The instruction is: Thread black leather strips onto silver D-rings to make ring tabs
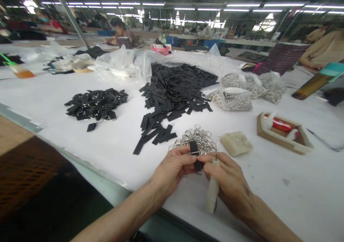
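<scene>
My left hand (pixel 173 168) and my right hand (pixel 228 179) meet over the white table (pixel 268 177), both pinching one small black strip (pixel 195 155) folded through a metal ring. My right hand also grips a white-handled tool (pixel 213 193) whose thin metal tip (pixel 217 143) points up. Just beyond my fingers lies a heap of loose metal rings (pixel 197 138). A big pile of black strips (pixel 174 95) spreads behind it. A smaller pile of strips with rings on them (pixel 95 104) lies to the left.
A pale yellowish block (pixel 236 142) sits right of the rings. A shallow wooden tray (pixel 282 141) holds a red tube. Clear bags of metal rings (pixel 242 91) lie at the back right, plastic bags (pixel 120 64) at the back. Other people work at far tables.
</scene>
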The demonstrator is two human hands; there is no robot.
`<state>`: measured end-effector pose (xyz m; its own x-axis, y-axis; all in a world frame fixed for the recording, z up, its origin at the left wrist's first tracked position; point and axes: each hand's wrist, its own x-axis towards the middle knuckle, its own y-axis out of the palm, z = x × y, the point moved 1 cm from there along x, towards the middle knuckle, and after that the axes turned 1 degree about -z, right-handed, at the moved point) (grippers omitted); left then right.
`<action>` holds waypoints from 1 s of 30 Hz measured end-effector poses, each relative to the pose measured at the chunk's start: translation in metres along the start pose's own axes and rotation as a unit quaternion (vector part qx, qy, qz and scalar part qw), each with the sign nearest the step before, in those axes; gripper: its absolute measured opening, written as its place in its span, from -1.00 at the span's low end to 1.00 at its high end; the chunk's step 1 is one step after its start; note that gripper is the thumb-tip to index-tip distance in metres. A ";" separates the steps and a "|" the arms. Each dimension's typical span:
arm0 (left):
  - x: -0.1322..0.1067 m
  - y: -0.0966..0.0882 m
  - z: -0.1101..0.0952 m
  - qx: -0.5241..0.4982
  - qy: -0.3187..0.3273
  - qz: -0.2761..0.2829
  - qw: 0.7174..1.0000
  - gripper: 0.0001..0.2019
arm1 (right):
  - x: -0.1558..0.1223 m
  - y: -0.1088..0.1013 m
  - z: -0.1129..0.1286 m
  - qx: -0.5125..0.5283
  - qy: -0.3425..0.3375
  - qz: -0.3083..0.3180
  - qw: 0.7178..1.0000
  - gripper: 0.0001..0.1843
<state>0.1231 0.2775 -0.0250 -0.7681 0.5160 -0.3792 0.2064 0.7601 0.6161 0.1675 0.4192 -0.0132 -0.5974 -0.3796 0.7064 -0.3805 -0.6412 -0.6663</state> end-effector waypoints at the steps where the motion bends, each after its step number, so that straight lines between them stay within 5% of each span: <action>1: 0.000 0.000 0.001 -0.009 -0.006 0.004 1.000 -0.79 | 0.000 0.000 0.000 0.004 0.002 -0.008 1.000 -0.77; 6: 0.001 0.001 0.001 -0.044 -0.031 0.036 0.998 -0.77 | -0.004 -0.001 -0.001 0.049 0.055 -0.033 0.997 -0.81; 11: 0.003 0.001 0.003 -0.032 -0.028 -0.037 0.998 -0.88 | -0.009 0.002 0.001 0.112 0.165 -0.018 0.980 -0.85; 18: -0.001 0.007 0.011 0.057 0.037 -0.018 0.998 -0.85 | -0.010 0.006 0.000 0.209 0.380 -0.044 0.900 -0.93; 25: -0.008 0.008 0.013 0.146 0.077 0.050 0.985 -0.79 | -0.003 0.004 -0.001 0.288 0.459 -0.063 0.838 -0.87; 30: -0.008 0.009 0.014 0.177 0.065 0.025 0.982 -0.85 | -0.002 0.005 0.000 0.322 0.482 -0.070 0.812 -0.86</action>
<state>0.1393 0.2858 -0.0268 -0.8185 0.5178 -0.2488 0.4248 0.8371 0.3448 0.1668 0.4168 -0.0185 -0.9732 0.2260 0.0427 -0.2294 -0.9666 -0.1142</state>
